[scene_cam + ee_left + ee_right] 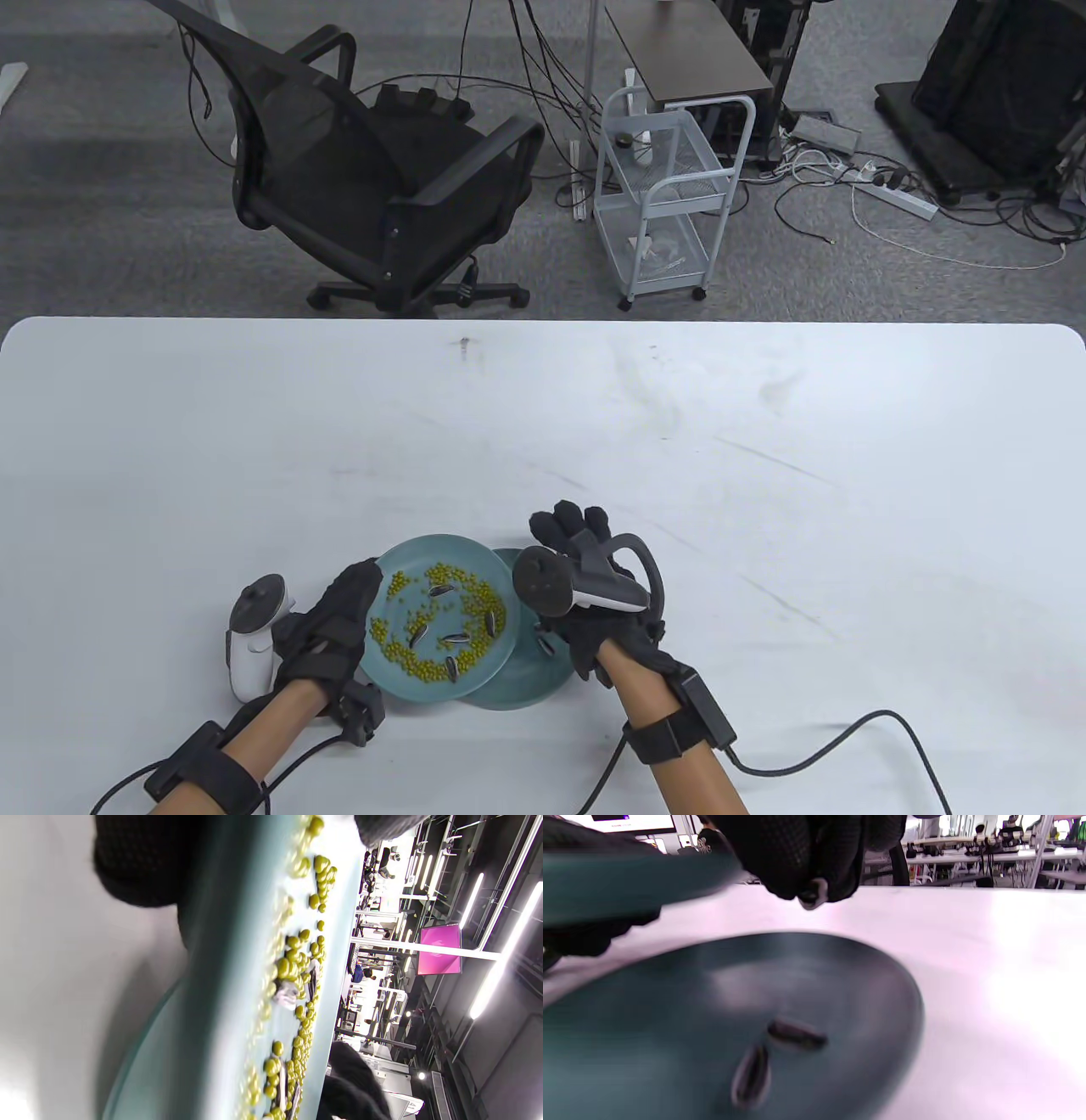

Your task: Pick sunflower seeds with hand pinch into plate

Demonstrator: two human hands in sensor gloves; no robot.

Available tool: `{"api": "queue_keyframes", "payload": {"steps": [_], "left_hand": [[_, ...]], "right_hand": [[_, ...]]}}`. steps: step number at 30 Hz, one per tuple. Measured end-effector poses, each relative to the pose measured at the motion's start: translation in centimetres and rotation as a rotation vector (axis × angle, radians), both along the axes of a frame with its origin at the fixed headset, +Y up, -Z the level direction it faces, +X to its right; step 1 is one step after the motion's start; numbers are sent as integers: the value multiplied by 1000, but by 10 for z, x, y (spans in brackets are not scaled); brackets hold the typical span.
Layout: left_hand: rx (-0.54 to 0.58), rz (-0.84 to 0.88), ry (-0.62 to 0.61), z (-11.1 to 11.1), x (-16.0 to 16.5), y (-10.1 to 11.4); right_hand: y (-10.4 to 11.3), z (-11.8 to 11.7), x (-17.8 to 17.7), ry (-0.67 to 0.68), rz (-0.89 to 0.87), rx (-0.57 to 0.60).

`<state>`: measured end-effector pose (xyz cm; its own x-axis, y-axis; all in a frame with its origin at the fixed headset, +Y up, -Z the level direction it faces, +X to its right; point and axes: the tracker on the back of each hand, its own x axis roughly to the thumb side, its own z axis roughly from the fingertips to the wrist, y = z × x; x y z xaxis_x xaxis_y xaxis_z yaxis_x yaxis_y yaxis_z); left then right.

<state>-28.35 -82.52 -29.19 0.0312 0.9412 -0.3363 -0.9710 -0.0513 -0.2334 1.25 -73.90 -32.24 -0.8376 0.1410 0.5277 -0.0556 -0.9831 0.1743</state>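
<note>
My left hand [344, 607] grips the left rim of a teal plate [399, 688] and holds it tilted over a second teal plate [543, 683]. The held plate carries green peas [407, 649] mixed with several striped sunflower seeds [451, 638]; the peas also show in the left wrist view [292, 963]. My right hand [570, 531] hovers above the lower plate and pinches one sunflower seed [814, 897] between its fingertips [789, 878]. The lower plate [649, 1005] holds two sunflower seeds [795, 1035].
The white table [764, 475] stretches around the plates. A black office chair [365, 170] and a white wire cart [666, 187] stand on the floor beyond the far edge. A cable [814, 755] runs from my right wrist across the table.
</note>
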Motion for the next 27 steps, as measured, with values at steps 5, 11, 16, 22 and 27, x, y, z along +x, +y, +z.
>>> {"api": "queue_keyframes", "payload": {"steps": [5,11,16,22,27], "left_hand": [[12,-8,-8,1,0,0],[21,-21,-13,1,1,-1],[21,-14,-14,1,1,0],[22,-10,-14,2,1,1],[23,-13,-17,1,2,1]], "right_hand": [[-23,2,-1,-7,10,-48],[-27,3,1,-13,37,-18],[-22,5,4,-39,20,41],[-19,6,6,-49,3,33],[-19,5,8,-58,-4,21]]}}
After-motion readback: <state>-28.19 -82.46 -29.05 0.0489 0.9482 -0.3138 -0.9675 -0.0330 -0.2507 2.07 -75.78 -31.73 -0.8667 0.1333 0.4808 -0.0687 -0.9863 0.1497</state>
